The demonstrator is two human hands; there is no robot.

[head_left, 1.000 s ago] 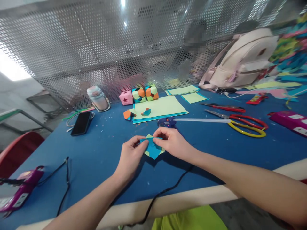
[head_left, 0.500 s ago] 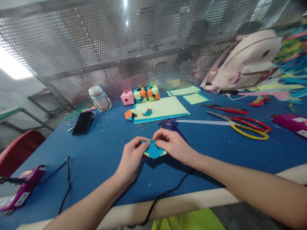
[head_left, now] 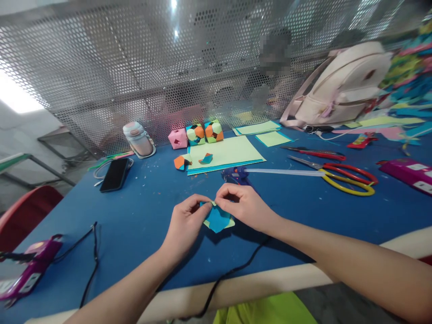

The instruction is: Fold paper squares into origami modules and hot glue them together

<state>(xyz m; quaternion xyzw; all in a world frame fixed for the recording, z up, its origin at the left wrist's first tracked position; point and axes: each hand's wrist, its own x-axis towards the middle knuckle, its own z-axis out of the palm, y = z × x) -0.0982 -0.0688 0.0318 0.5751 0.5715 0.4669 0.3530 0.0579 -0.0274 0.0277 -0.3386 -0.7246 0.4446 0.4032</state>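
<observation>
Ok, watching remotely via head cam, working L to R across the blue table [head_left: 151,234]. Far L, a red chair [head_left: 32,209] is standing just off the table edge, and a purple power strip [head_left: 38,265] w/ black cord is lying near the corner. Next, a dark phone [head_left: 114,174] is lying flat, white cable [head_left: 97,172] coiling beside it; a pale lidded bottle [head_left: 137,140] is standing upright behind, near the perforated screen [head_left: 135,58].

Approx. mid, a pink paper cube [head_left: 177,138] is sitting by the screen, a small orange folded piece [head_left: 180,162] lying in front of it. L hand [head_left: 184,222] is pinching the L upper edge of the folded blue/pale-green paper [head_left: 218,219], thumb on top. I'm seeing that paper being held in front of the wearer, centre of view, its point hanging toward the near edge. Behind it, two multicolour paper balls [head_left: 204,133] are sitting side by side, and a pale-green sheet stack [head_left: 232,152] is lying flat, a small blue/orange piece [head_left: 206,158] resting on it. Blue glue gun [head_left: 235,173] is lying just beyond the hands, clear stick pointing R.

R hand [head_left: 245,204] is pinching the paper's top corner, thumb + index, tips near L's. Farther R, red/yellow-handled scissors [head_left: 351,180] are lying, backpack [head_left: 347,92] leaning behind; at the R edge, another purple strip [head_left: 407,173] is lying.
</observation>
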